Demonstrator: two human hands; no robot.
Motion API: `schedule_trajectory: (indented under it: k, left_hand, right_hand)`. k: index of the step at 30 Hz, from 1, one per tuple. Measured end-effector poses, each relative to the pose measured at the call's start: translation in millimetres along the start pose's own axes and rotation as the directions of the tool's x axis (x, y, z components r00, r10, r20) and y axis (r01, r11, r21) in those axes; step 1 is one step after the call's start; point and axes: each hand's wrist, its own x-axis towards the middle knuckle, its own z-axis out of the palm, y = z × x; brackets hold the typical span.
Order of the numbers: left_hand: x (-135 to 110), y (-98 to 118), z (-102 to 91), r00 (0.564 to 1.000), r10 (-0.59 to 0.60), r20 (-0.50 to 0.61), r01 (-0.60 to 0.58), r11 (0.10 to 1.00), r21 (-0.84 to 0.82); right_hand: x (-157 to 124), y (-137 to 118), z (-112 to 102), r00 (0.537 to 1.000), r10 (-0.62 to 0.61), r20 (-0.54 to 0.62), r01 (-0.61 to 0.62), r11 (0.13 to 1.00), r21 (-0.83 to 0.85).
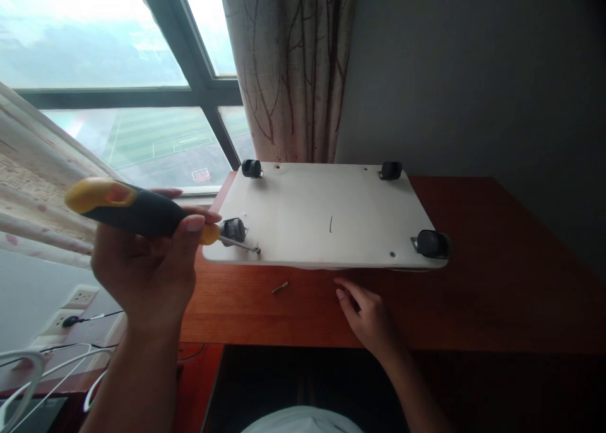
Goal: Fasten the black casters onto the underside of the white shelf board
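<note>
- Gripping a yellow-and-black screwdriver in the head view, the left hand wraps its handle; the tip meets a small dark fitting at the white rectangular board's near left corner.
- Right hand: fingers loosely parted, nothing visible between them, near the board's front edge.
- Slanted like this, the shaft could slip and scratch the board; a bump might roll the small metallic pin off the reddish-brown wooden table.

room over desk right of white board, casters jutting up at corners, screwdriver crossing near-left corner, curtain behind
</note>
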Motion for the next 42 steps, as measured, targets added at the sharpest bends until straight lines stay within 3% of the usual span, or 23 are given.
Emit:
schedule_trajectory:
  k: [8, 17, 33, 42]
  left_hand:
    - [-4.1, -2.4, -4.4, 0.999, -0.018, 0.034, 0.018, 1.0, 0.002]
    - [1.1, -2.1, 6.0, 0.993, 0.107, -0.042, -0.108, 0.993, -0.042]
    - [-2.4, -0.7, 1.7, 0.997, 0.042, 0.066, -0.04, 0.999, -0.029]
    - [-5.1, -1.1, 4.0, 1.0, 0.011, 0.007, -0.011, 1.0, -0.02]
  right_hand:
    - [0.3, -0.5, -0.7, 1.0, 0.008, 0.017, -0.008, 1.0, 0.005]
    - [0.1, 0.1, 0.3, 1.0, 0.007, 0.018, -0.007, 1.0, 0.003]
    - [-0.1, 0.5, 0.3, 1.0, 0.004, 0.014, -0.004, 1.0, -0.006]
    - [1.3, -2.7, -1.3, 0.999, 0.029, 0.03, -0.029, 1.0, 0.01]
